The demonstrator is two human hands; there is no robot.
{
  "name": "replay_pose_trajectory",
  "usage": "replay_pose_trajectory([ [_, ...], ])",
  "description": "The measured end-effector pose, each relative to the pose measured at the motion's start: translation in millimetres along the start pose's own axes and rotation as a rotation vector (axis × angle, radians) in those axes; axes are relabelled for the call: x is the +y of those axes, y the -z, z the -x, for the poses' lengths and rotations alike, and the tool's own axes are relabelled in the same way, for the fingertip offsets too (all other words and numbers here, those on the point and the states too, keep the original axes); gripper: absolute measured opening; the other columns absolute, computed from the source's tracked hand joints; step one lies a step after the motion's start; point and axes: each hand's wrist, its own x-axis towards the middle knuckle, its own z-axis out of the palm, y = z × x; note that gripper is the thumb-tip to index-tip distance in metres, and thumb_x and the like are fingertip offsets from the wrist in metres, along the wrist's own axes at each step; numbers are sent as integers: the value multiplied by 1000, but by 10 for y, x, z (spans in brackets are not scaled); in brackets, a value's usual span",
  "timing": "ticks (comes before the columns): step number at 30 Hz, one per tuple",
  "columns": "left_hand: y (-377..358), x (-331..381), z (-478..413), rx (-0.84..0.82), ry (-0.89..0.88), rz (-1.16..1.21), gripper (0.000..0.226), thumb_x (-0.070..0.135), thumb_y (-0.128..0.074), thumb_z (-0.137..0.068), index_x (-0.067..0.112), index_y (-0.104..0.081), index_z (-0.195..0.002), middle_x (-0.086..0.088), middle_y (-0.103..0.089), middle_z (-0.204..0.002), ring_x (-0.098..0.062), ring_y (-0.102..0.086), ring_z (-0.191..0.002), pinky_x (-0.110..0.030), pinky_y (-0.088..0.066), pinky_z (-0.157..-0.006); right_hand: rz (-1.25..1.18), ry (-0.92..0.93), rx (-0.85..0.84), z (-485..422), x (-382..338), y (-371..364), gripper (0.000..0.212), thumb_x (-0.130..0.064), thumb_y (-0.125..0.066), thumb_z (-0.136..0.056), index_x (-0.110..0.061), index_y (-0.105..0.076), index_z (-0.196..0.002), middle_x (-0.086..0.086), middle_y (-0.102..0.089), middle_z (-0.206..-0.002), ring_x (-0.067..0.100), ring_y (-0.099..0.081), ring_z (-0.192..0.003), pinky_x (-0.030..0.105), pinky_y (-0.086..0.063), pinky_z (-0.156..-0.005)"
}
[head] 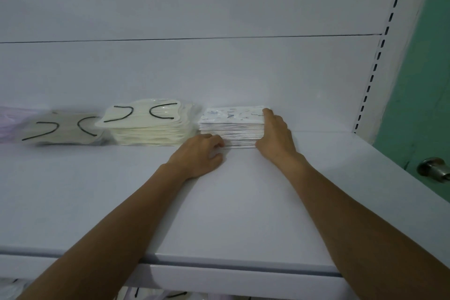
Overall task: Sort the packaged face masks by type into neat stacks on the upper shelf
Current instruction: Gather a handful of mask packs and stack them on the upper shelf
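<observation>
A stack of white packaged masks with blue print [231, 123] stands at the back of the upper shelf [243, 202]. My right hand [276, 134] lies flat against the stack's right side, fingers straight. My left hand [199, 153] rests on the shelf at the stack's front left corner, fingers curled against the lowest packs. Left of it stands a taller stack of cream masks with black ear loops [148, 126]. A lower cream stack [63, 129] lies further left. A pale purple pack [9, 124] shows at the left edge.
The shelf's white back panel [219, 68] rises right behind the stacks. A slotted upright [379, 51] closes the right end. Beyond it are a green wall and a metal door knob [433, 169]. More masks show below the shelf's front edge [146, 295].
</observation>
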Motion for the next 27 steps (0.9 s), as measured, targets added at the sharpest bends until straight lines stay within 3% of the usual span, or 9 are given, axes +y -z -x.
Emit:
replay_pose_trajectory([
  [5,21,-4,13,184,113,-113,23,27,-51,-88,18,-56,-109,1,-60,-109,-24,-55,-101,-27,-34,-71,-94,-81,-109,22,9,47,94,-25,-72,-74,-21,-13,-148,9,-36,-136,30,-43,-122,40,-41,-99],
  [8,52,-43,14,305,289,-137,18,26,-47,-90,12,-56,-96,-8,-62,-98,-31,-56,-91,-30,-35,-69,-204,-74,-29,21,11,82,87,-19,-68,-78,-18,-16,-147,8,-34,-140,27,-40,-126,33,-37,-99],
  [11,63,-97,25,249,402,-199,32,35,-39,-96,10,-57,-90,-14,-63,-95,-35,-56,-88,-34,-38,-71,-278,-98,44,28,58,48,71,-8,-61,-80,-11,-27,-142,11,-39,-136,28,-42,-123,28,-37,-91],
  [14,51,-102,30,201,390,-199,28,33,-41,-94,12,-59,-93,-14,-64,-97,-35,-57,-91,-35,-42,-75,-359,-107,33,31,93,4,67,-6,-59,-81,-10,-29,-140,12,-43,-133,28,-44,-122,25,-37,-90],
  [20,34,-127,31,182,376,-87,20,29,-51,-86,19,-59,-101,-3,-66,-104,-29,-58,-97,-33,-41,-78,-402,-19,-80,58,80,26,93,-9,-70,-78,-19,-11,-150,4,-27,-147,18,-31,-133,17,-26,-97],
  [24,40,-92,27,237,335,-63,17,27,-51,-87,18,-59,-99,-2,-65,-102,-27,-57,-95,-30,-37,-73,-336,-41,12,46,79,12,94,-14,-72,-80,-13,-9,-150,9,-25,-150,22,-27,-137,25,-24,-106],
  [27,36,-71,26,268,324,-32,15,26,-51,-86,15,-56,-96,-5,-65,-99,-29,-56,-93,-33,-40,-74,-302,-126,-2,31,72,31,98,-21,-76,-78,-11,-8,-149,11,-27,-148,26,-31,-135,31,-30,-105],
])
